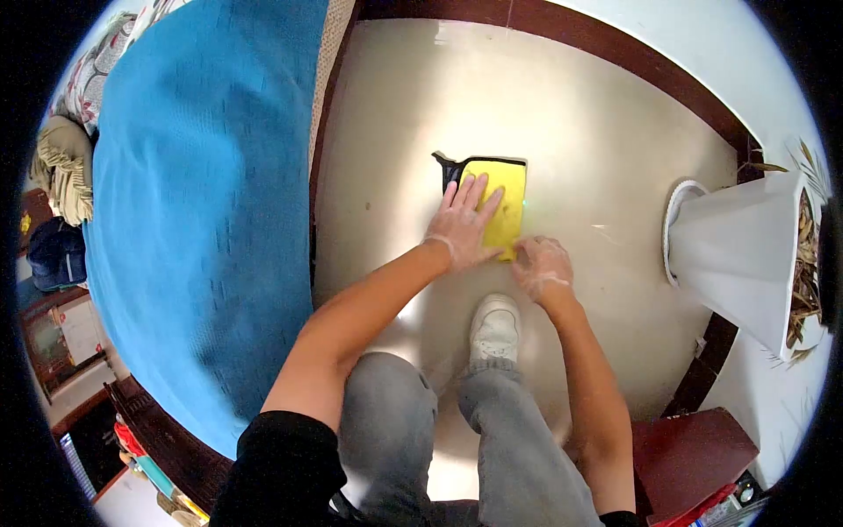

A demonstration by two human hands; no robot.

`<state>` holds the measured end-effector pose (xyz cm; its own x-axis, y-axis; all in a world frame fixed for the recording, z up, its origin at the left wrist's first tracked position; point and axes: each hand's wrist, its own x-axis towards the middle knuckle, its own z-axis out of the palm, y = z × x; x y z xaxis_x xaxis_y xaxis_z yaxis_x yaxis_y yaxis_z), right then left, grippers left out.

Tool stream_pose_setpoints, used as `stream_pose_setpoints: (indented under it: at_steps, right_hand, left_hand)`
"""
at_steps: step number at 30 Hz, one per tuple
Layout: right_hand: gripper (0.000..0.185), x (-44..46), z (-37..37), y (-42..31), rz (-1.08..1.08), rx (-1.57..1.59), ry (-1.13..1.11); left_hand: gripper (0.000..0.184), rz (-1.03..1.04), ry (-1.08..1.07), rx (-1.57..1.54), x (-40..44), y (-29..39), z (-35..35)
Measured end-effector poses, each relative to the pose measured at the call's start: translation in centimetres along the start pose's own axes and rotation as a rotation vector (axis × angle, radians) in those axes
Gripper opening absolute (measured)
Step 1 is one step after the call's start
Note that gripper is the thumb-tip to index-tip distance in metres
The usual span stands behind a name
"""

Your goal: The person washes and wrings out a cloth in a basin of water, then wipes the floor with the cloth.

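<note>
A yellow cloth (507, 206) with a black edge lies folded on the pale floor. A strip of its dark side and a small black loop show at its upper left. My left hand (462, 227) rests flat on the cloth, fingers spread over its left part. At the lower right corner, the fingers of my right hand (543, 265) are bent and pinch the cloth's edge; the fingertips are partly hidden. Both hands seem to wear thin clear gloves, with pale cuffs at the wrists.
A blue-covered bed (206, 193) borders the floor (395, 105) on the left. To the right stands a white planter (742, 250) with dry leaves. Dark red baseboard (606, 48) runs along the wall. Near my feet are a white shoe (495, 329) and a dark red box-like piece (694, 452).
</note>
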<state>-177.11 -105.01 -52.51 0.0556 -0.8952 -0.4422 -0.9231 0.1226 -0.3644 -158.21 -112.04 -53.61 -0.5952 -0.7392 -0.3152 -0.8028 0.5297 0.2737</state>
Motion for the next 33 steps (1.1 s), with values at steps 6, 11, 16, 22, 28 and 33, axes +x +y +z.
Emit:
stream_pose_setpoints:
  at_steps: [6, 11, 16, 22, 28, 33]
  right_hand:
    - [0.027, -2.4, 1.8, -0.1, 0.06, 0.205, -0.057]
    - [0.025, -1.2, 1.2, -2.9, 0.017, 0.096, -0.21]
    - [0.028, 0.6, 3.0, -3.3, -0.095, 0.163, -0.26]
    - [0.025, 1.4, 2.1, -4.2, -0.06, 0.148, -0.323]
    - [0.025, 0.6, -0.2, -2.6, 0.015, 0.286, -0.236]
    - [0.025, 0.6, 0.7, -1.2, 0.102, 0.461, -0.149]
  left_hand:
    - [0.087, -0.027, 0.037, 0.08, 1.6, 0.0, 1.6]
    - [0.08, -0.21, 0.133, 0.012, -3.1, -0.6, 4.3]
    - [0.089, -0.643, 0.105, -0.049, -13.2, -0.9, 7.9]
    - [0.089, -0.635, 0.345, -0.007, -8.3, -8.0, 6.3]
    - [0.088, -0.695, 0.479, 0.069, -1.3, -11.1, 4.4]
    - [0.09, -0.629, 0.236, -0.075, -12.2, -3.2, 7.3]
